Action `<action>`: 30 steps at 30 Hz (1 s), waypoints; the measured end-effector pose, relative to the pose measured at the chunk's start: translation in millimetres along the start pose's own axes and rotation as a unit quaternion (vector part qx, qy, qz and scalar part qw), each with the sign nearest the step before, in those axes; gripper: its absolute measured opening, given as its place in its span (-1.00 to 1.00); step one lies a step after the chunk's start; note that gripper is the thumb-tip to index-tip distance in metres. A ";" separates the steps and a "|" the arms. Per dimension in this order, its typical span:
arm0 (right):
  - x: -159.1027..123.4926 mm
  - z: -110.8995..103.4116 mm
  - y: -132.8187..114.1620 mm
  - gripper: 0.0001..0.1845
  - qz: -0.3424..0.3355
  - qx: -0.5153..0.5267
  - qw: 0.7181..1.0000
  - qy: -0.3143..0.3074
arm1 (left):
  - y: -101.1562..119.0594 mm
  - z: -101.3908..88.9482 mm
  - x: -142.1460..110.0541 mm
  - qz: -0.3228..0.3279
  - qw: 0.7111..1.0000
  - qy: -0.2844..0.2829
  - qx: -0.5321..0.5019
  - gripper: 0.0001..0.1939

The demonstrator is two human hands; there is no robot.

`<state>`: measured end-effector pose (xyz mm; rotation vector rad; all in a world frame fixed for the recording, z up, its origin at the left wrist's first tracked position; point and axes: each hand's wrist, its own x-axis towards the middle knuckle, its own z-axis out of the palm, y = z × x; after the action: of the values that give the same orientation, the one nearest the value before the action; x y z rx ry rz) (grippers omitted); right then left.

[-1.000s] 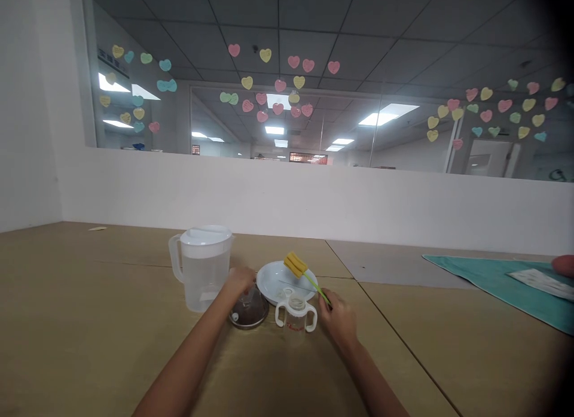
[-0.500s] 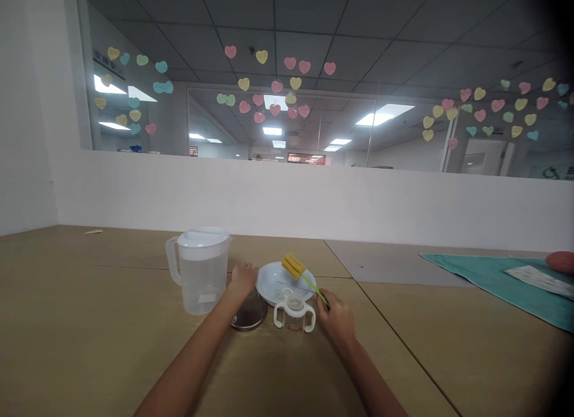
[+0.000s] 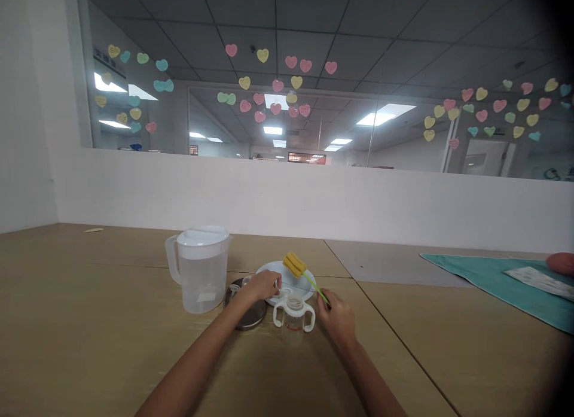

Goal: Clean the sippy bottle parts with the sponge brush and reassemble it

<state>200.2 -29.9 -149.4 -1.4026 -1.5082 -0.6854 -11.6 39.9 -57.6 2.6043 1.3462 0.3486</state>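
Observation:
My right hand (image 3: 338, 318) grips the green handle of a bottle brush (image 3: 295, 265), whose yellow sponge head is raised over a white bowl (image 3: 307, 291). My left hand (image 3: 264, 284) is at the bowl's left side, fingers curled together; a small whitish bit shows at the fingertips, too small to name. Between the hands stands a clear baby bottle (image 3: 294, 321) with two white side handles, its mouth uncovered. Under my left wrist lies a round metal tray (image 3: 255, 321) with small pale pieces on it, partly hidden by the hand.
A clear plastic pitcher (image 3: 204, 279) with a white lid stands left of the tray. Far right on the table (image 3: 403, 369) are a teal cloth (image 3: 475, 279), a white patterned paper or cloth (image 3: 540, 280) and a reddish round object (image 3: 560, 264). A white wall (image 3: 287, 195) runs behind.
My left hand has moved right and slightly down, from above the metal tray to the bowl's left side, uncovering more of the tray. My right hand and the brush have barely moved.

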 end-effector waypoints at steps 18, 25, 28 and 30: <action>-3.0 -2.8 -1.4 -0.68 -0.072 0.072 0.995 0.005 | 3.4 -32.9 -3.8 0.067 0.955 0.138 -0.254 -0.75; -1.2 -6.4 -1.4 -0.66 -0.027 0.095 0.994 0.056 | 10.6 -44.9 -10.4 0.052 0.961 0.225 -0.154 -0.85; 0.5 -8.4 -0.7 -0.65 0.017 0.079 0.995 0.064 | 3.8 -54.8 -18.4 -0.006 0.976 0.217 -0.010 -0.74; 0.6 -7.9 0.3 -0.64 0.022 0.065 0.996 0.064 | -4.9 -57.7 -24.4 -0.068 0.992 0.096 0.055 -0.61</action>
<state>202.6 -36.5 -145.8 -1.2677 -1.3925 -0.6264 -45.9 26.1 -6.8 2.6040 1.6405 0.5290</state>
